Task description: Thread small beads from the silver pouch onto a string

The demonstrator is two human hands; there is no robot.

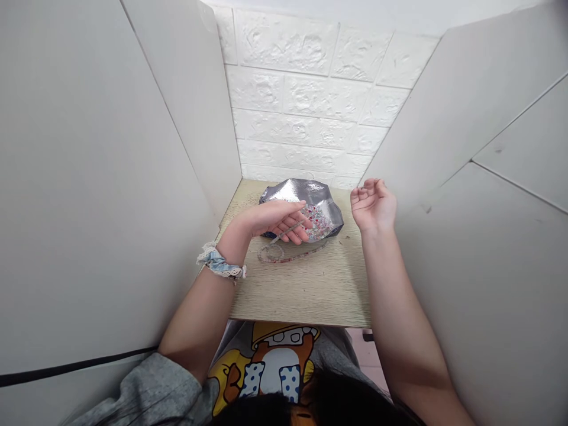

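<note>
My left hand (pixel 279 222) is held palm up and slightly cupped over the front of a silver foil bag (pixel 306 190), its thumb stretched out. A thin string of beads (pixel 293 258) runs up from the tabletop across its fingers, which hold it loosely. The rest of the string lies in a loop in front of the bag. Many small loose beads (pixel 320 222), red, pink, white and clear, lie on the bag. To the right of the bag, my right hand (pixel 374 205) is raised with the palm toward me and the fingers curled in. Whatever its fingertips pinch is too small to make out.
A small wood-grain table (pixel 302 296) carries the bag and string. White panels rise close on the left (pixel 177 177) and right (pixel 465 236). Behind is a white brick-patterned wall (pixel 306 97). A fabric scrunchie (pixel 220 262) circles my left wrist.
</note>
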